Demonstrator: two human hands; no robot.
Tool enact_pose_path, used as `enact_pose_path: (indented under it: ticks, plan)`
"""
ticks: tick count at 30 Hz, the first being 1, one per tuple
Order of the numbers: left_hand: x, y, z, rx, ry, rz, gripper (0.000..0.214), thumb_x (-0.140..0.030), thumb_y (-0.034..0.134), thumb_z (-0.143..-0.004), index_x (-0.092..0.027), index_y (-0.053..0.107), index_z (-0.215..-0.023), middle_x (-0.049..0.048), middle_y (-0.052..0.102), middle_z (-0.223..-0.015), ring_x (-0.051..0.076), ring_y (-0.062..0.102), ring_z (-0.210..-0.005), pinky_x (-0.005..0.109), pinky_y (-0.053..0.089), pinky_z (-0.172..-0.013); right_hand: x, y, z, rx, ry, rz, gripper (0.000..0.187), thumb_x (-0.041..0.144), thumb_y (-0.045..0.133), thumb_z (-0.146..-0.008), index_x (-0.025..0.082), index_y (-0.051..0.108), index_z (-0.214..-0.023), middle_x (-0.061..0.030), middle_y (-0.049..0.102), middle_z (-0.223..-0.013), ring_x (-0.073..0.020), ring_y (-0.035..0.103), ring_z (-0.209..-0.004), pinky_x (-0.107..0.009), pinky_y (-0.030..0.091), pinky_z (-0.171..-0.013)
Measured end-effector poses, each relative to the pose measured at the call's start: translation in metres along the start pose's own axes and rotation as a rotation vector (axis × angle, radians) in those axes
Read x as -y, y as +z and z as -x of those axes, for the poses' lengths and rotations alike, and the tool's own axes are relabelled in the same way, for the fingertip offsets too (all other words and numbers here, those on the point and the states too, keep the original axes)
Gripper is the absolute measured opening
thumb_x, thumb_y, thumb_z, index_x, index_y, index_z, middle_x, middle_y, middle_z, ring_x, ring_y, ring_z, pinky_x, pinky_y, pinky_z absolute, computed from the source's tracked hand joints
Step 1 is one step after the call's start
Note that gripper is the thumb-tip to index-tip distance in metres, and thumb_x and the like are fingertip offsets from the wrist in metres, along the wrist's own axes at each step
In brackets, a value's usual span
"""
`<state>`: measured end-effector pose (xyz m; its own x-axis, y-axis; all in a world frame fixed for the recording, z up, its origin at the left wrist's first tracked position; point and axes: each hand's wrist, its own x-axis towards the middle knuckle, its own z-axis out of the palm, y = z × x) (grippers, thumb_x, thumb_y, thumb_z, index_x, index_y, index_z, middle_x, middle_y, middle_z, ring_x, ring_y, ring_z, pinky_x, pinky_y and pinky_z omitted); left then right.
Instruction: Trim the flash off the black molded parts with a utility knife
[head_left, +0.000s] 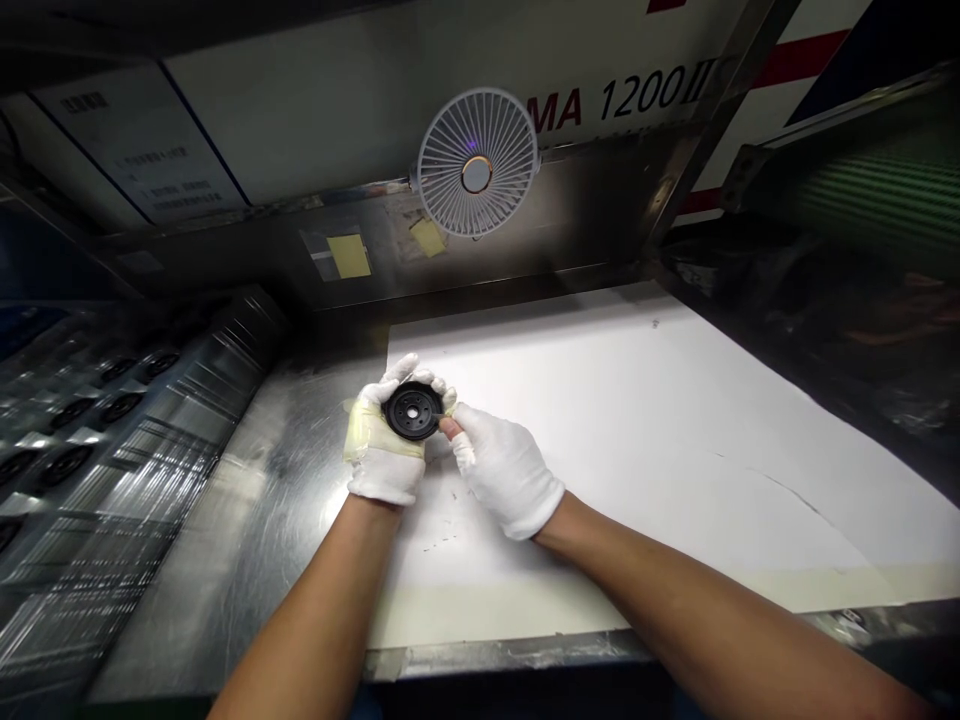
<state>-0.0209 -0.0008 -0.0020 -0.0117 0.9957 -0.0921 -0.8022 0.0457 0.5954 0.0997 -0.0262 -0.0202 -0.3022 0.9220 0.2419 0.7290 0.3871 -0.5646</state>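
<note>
A round black plastic part (pixel 413 411), disc-shaped with a pale centre hole and a ring of small holes, is held over the left side of the white sheet. My left hand (pixel 384 440), in a white glove with yellowish tape around the palm, is closed around its rim from the left and below. My right hand (pixel 501 468), also gloved with a bare thumb tip showing, pinches at the disc's right edge. Something small and thin seems to be between those fingers, but its kind cannot be made out.
Stacked clear plastic trays (pixel 187 420) with black round parts stand at the left. A white sheet (pixel 600 420) with small dark scraps covers much of the metal table (pixel 262 510). A small fan (pixel 478 165) stands at the back. A green ribbed surface (pixel 870 190) lies at right.
</note>
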Motion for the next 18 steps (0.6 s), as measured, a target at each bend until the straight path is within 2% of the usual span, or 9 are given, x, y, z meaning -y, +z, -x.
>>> enact_pose_path:
  ticks: [5,9,12,16,18]
  plan:
    - [0.0015,0.0034,-0.0043,-0.088,0.078,0.071,0.005,-0.019,0.055,-0.074,-0.014,0.056,-0.072,0.0002,0.051,-0.061,0.011,0.053,-0.06,0.028,0.046,-0.062,0.0018,0.0045,0.001,-0.017,0.007,0.085,0.027,0.034,0.028,-0.094,0.022,0.05,-0.084,0.0021,0.06,-0.075,-0.0149,0.053,-0.064,-0.026,0.027,-0.055]
    - [0.0066,0.0032,-0.0059,-0.12,0.141,0.079,0.005,-0.018,0.059,-0.072,-0.016,0.054,-0.071,-0.0012,0.052,-0.062,0.011,0.054,-0.061,0.029,0.047,-0.067,0.0068,0.0079,0.0039,-0.019,-0.045,0.095,0.024,0.032,0.03,-0.094,0.022,0.049,-0.082,0.0026,0.059,-0.075,-0.014,0.052,-0.063,-0.026,0.024,-0.054]
    - [0.0077,0.0025,-0.0034,-0.129,0.18,0.043,0.007,-0.015,0.058,-0.071,-0.017,0.056,-0.077,-0.0005,0.056,-0.066,0.012,0.057,-0.067,0.033,0.047,-0.075,0.0061,0.0075,0.0039,-0.011,-0.061,0.078,0.024,0.031,0.031,-0.094,0.022,0.049,-0.08,0.0025,0.058,-0.074,-0.0136,0.051,-0.063,-0.025,0.025,-0.055]
    - [0.0014,0.0015,0.0007,-0.067,-0.019,-0.039,0.024,-0.019,0.052,-0.07,-0.015,0.059,-0.093,0.0088,0.061,-0.085,0.025,0.059,-0.085,0.045,0.047,-0.074,0.0005,0.0034,0.0009,-0.006,-0.023,0.055,0.024,0.031,0.03,-0.094,0.021,0.05,-0.086,0.001,0.059,-0.076,-0.0144,0.053,-0.065,-0.025,0.028,-0.057]
    - [-0.002,0.0016,0.0014,-0.034,-0.071,-0.033,0.022,-0.018,0.05,-0.07,-0.014,0.059,-0.089,0.0081,0.06,-0.08,0.024,0.059,-0.079,0.044,0.047,-0.071,-0.0016,0.0014,-0.0003,0.003,0.004,0.041,0.024,0.032,0.029,-0.094,0.021,0.051,-0.09,0.0001,0.06,-0.077,-0.0145,0.054,-0.067,-0.025,0.029,-0.057]
